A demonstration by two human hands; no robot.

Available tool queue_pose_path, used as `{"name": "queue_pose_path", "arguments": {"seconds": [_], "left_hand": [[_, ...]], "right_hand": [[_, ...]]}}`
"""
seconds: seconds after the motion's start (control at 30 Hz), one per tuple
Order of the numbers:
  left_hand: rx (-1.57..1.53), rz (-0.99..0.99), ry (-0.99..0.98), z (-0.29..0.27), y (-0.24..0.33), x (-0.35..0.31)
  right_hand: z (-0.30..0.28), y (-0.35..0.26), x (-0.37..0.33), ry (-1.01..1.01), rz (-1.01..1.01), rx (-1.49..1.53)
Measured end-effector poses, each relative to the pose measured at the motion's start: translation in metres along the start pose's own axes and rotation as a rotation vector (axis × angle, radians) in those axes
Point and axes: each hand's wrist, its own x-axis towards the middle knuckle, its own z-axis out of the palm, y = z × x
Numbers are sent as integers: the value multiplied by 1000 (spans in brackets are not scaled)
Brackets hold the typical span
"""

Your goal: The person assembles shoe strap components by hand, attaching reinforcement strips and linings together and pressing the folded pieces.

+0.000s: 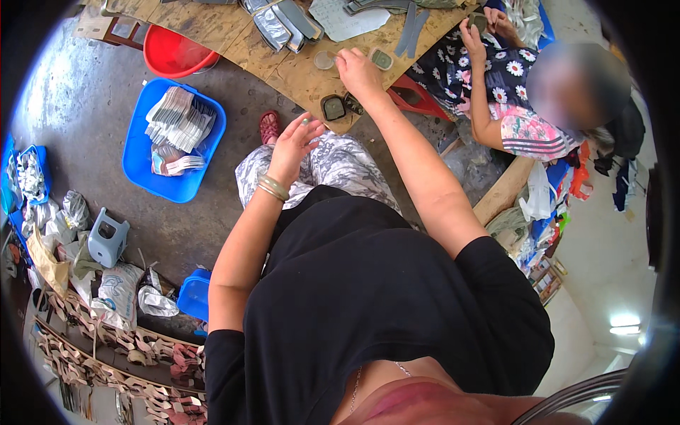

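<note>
My left hand (296, 145) hovers over my lap, near the table corner, fingers loosely apart and holding nothing. Over the wooden table (283, 74) my right hand (359, 74) reaches out with its fingers bent together; whatever is between the fingertips is too small to make out. Just left of those fingertips lies a small round pale dish (324, 61). On their other side sits a small tub (382, 59) with greenish-grey contents. A black-rimmed dish (332, 108) rests at the near corner, with a small dark patterned thing (353, 104) beside it.
Bundled grey strips (282, 23) and loose grey strips (411, 30) lie farther back. A red basin (177, 51) and a blue tub (134, 159) of stacked pale pieces stand left. At right sits a co-worker (528, 131), handling a dark round piece. A grey stool (108, 237) and bags stand lower left.
</note>
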Motion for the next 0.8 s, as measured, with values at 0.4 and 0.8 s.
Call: {"name": "queue_pose_path", "arguments": {"seconds": [0.4,0.8], "left_hand": [[0,-44,78,-17,-15,-22],[-26,-28,89,-23,-26,-25]], "right_hand": [[16,5,-1,179,-41,111],[24,0,4,104,59,56]]}}
